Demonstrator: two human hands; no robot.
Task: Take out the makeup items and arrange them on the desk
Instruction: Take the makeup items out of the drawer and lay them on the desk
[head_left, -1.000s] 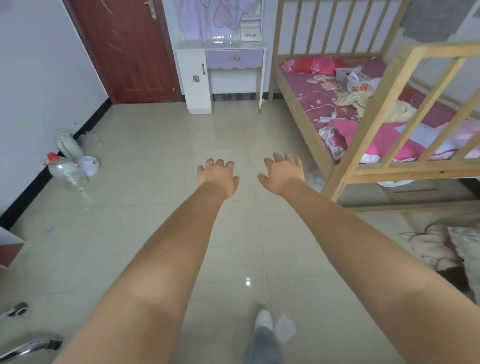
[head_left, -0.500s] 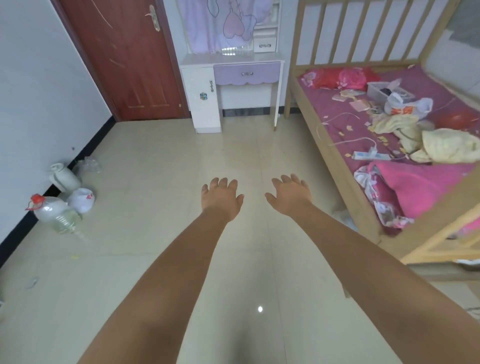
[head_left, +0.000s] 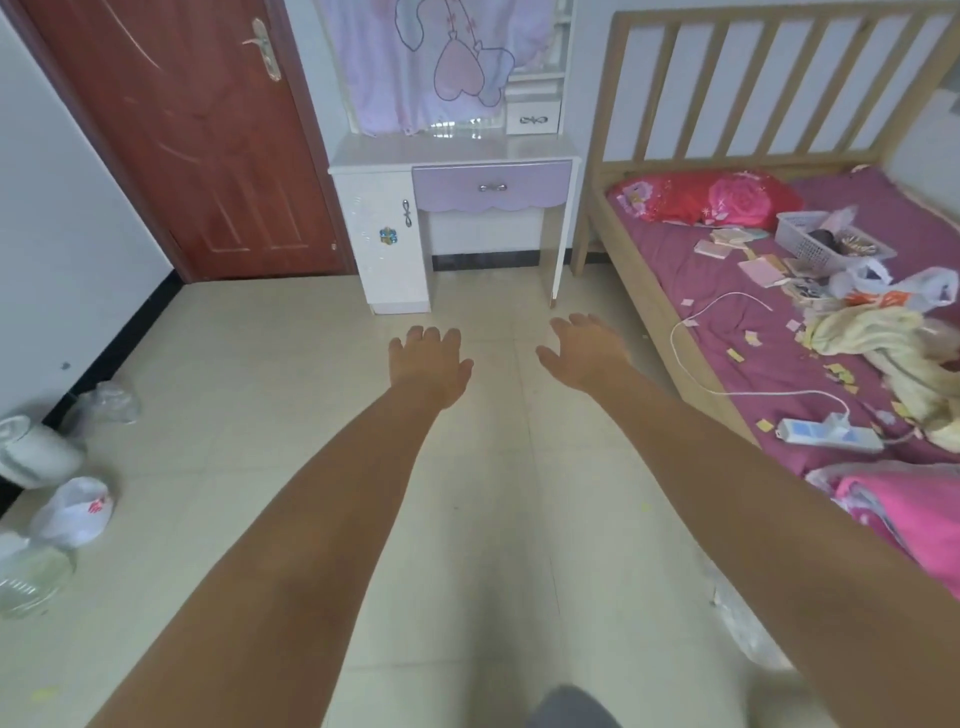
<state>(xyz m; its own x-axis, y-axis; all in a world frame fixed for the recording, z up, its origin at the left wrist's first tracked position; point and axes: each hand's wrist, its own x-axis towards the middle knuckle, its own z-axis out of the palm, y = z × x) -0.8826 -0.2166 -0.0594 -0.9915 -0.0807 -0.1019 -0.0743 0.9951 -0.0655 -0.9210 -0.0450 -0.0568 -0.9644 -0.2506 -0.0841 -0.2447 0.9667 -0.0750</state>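
Note:
A white dressing desk with a shut lilac drawer and a side cabinet stands against the far wall, its top bare. Both my arms reach forward over the tiled floor. My left hand and my right hand hang in the air short of the desk, fingers relaxed and spread, holding nothing. A white mesh basket with small items sits on the bed to the right, with flat pale packets scattered beside it.
A wooden bed with a purple sheet, pillows, a power strip and cloths fills the right side. A red door stands left of the desk. Bottles and plastic bags lie along the left wall.
The view has closed in on the desk and the bed; both now look larger. My hands stay stretched forward and empty.

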